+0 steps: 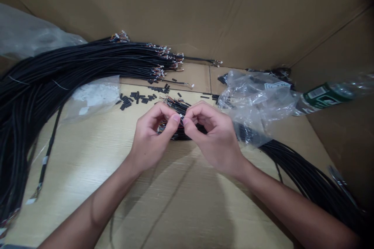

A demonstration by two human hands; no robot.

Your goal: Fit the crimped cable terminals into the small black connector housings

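- White connector (180, 116): tiny, b/w both hands' fingertips, approx. mid-view, in front of near cable bundle (179, 105).
- L hand (156, 128): thumb + index pinched on connector, no gap.
- R hand (214, 136): fingers narrow too, tips right by connector; can't tell if they grip it or a lead, thumb's in the way.
- Risk: v. small part, so a slack pinch could prob. lose it among the bundle's wire ends; too hard a tug might strain thin wires.
- Black sleeves (137, 97) loose beyond L hand; a knuckle swipe could scatter 'em.
- R side tight: clear bag (257, 93) just past R hand, poss. snag; bottle (325, 96) beyond, nr cardboard wall (347, 58).
- Big cable bundle (87, 60) hems far L. Most room: worktop (90, 155), nr side, b/w forearms.
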